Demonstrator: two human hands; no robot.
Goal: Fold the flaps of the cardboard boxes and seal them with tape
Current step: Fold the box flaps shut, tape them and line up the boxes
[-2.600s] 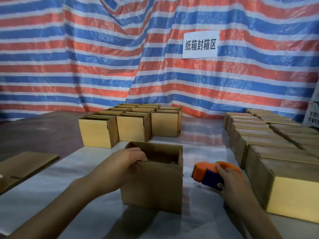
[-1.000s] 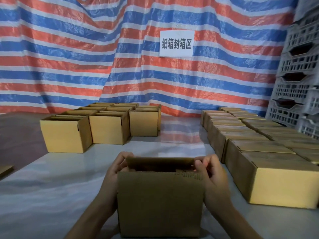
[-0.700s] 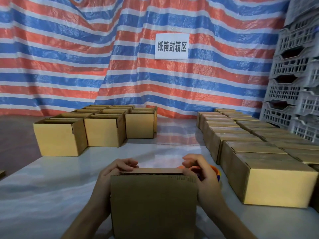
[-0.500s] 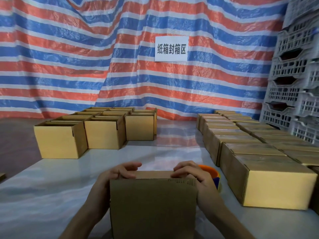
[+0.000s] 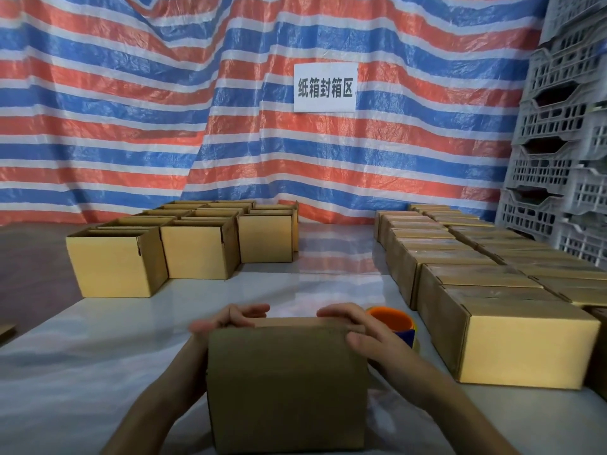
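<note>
— Where's the cardboard box?
— On the bench, right before me. My left grip and right grip lie flat-fingered, pressing its top flaps down; tape dispenser just beside.

A bare lane of counter runs back from the near box, between the open boxes on the left and the closed rows on the right. The tape dispenser crowds the narrow gap between near box and closed rows, just behind the right hand.
</note>
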